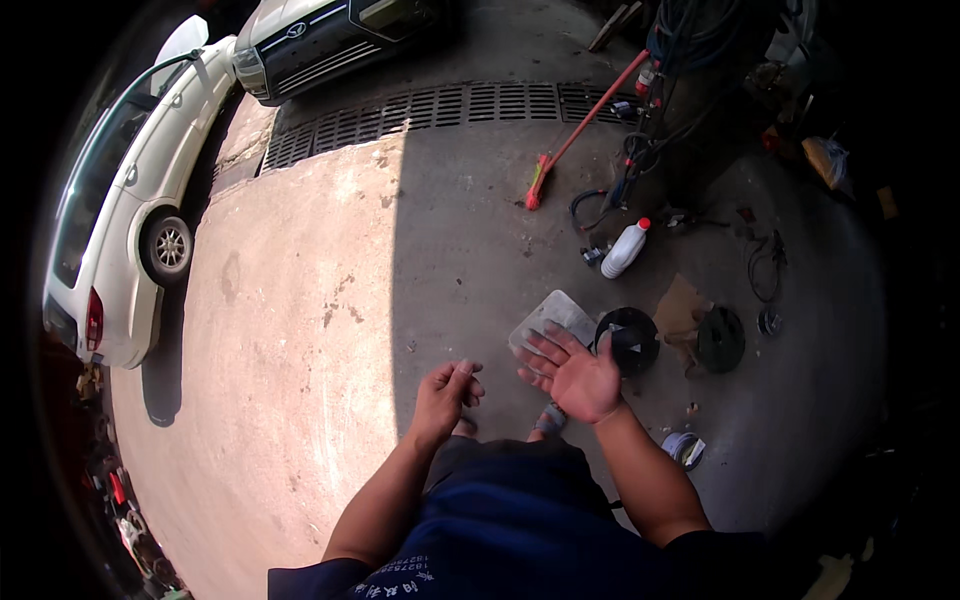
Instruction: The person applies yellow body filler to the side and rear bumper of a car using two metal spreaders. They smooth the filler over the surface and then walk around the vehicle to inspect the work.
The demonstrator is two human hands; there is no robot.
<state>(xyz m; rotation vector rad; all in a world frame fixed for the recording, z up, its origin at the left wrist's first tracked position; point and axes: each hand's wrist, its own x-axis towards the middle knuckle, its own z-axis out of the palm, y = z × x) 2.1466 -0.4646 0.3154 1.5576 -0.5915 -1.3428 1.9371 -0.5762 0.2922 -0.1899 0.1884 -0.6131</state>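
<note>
My left hand (pixel 448 400) is held in front of my body, its fingers curled in with the thumb against them and nothing visible in the grip. To its right, my right hand (pixel 582 380) shows its palm, fingers spread and holding nothing. Just beyond those fingers lies a pale flat square panel (pixel 552 312) on the floor, partly covered from sight by the hand. A black round disc-like thing (pixel 632 350) lies beside the right thumb. Farther right are a piece of brown cardboard (pixel 680 303) and a dark green round thing (pixel 721 342).
A white bottle with a red cap (pixel 627 250) lies farther off. Beyond it, a red pole (pixel 597 116) leans near tangled dark hoses (pixel 640 150). A small round tin (pixel 682 449) sits right. White car (pixel 135 200) at left; another car (pixel 320 45) beyond the drain grate (pixel 440 106).
</note>
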